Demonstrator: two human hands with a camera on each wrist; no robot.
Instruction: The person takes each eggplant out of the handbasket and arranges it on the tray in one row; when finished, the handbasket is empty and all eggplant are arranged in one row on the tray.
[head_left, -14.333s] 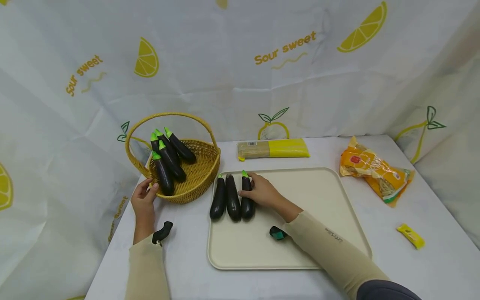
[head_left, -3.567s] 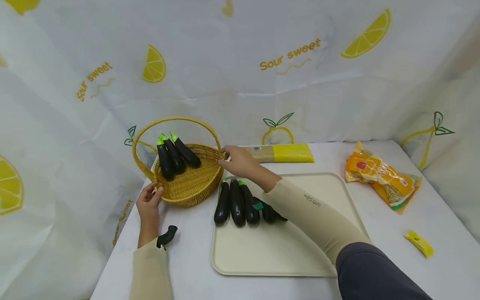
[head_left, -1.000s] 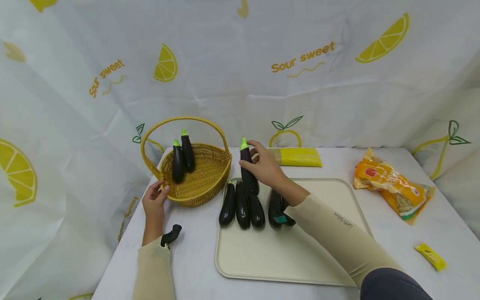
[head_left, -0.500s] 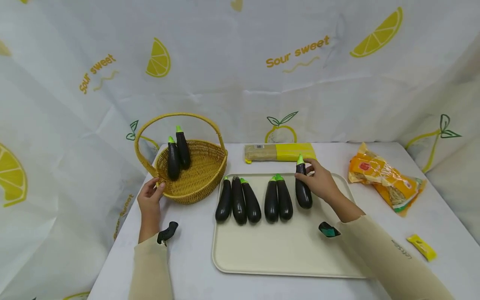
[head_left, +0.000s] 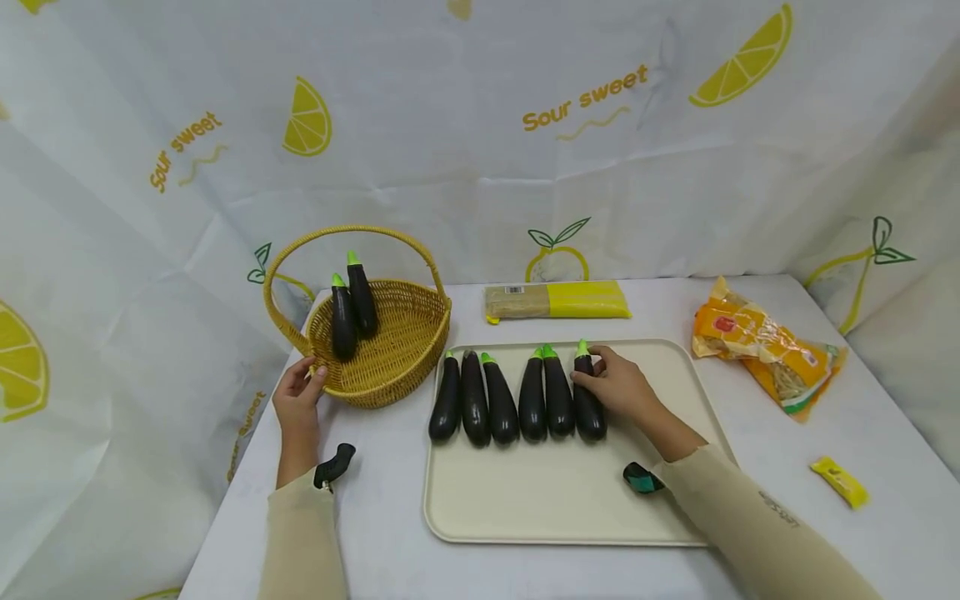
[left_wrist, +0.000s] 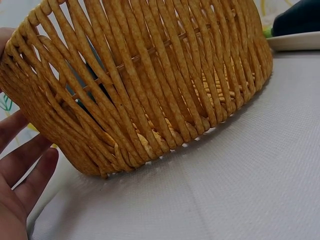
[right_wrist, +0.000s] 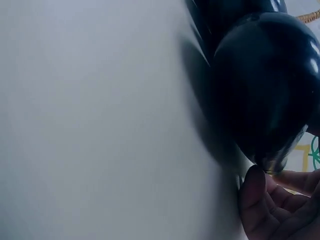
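Observation:
My right hand (head_left: pixel 621 387) pinches an eggplant (head_left: pixel 589 408) near its green stem end, on the beige tray (head_left: pixel 540 508). Directly left of it, several more eggplants (head_left: pixel 490 404) lie side by side in a row. Two eggplants, one (head_left: pixel 343 325) in front of another (head_left: pixel 363 296), lean inside the wicker basket (head_left: pixel 390 375), left of the tray. My left hand (head_left: pixel 297 404) holds the basket's near left rim. In the left wrist view, its fingers (left_wrist: pixel 37 175) touch the woven side. The right wrist view has the held eggplant's dark rounded body (right_wrist: pixel 265 85) close up, with a thumb (right_wrist: pixel 254 187) at its end.
Behind the tray lies a yellow and clear package (head_left: pixel 558 300). An orange food bag (head_left: pixel 765 346) sits at the back right, and a small yellow packet (head_left: pixel 838 482) lies right of the tray. The basket's tall handle (head_left: pixel 352 229) arches over it.
Over these frames eggplants have gone from the basket to the tray. In the last second my right hand brought one over and lowered it beside the row. The left hand stays on the rim.

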